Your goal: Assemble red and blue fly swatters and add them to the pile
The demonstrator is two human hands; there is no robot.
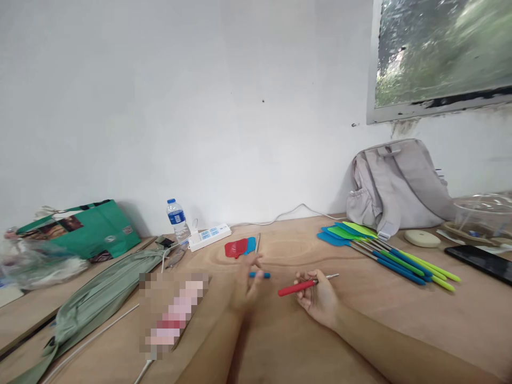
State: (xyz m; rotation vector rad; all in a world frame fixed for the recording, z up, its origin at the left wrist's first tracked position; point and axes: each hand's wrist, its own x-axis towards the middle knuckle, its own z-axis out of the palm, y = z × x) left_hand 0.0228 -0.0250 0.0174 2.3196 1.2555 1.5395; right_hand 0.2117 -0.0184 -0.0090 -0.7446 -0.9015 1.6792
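My right hand (pixel 318 298) is closed around a red handle (pixel 296 288) with a thin metal rod, which sticks out to the right and ends in a narrow tip. Slightly blurred, my left hand (pixel 246 280) hovers with its fingers apart and nothing visible in them. Behind its fingers is a blue handle (pixel 262 275), partly hidden, and a metal rod (pixel 257 242) shows just above them. A red flat swatter head (pixel 236 248) overlaps a blue swatter head (pixel 250 245) beyond my left hand. What joins these parts is hidden.
Several blue, green and yellow fly swatters (pixel 384 256) lie piled at right, near a grey backpack (pixel 396 186) and a black phone (pixel 484 261). A power strip (pixel 210 236), water bottle (pixel 178 218), green-grey bag (pixel 108 290) and pixelated item (pixel 176 314) are at left.
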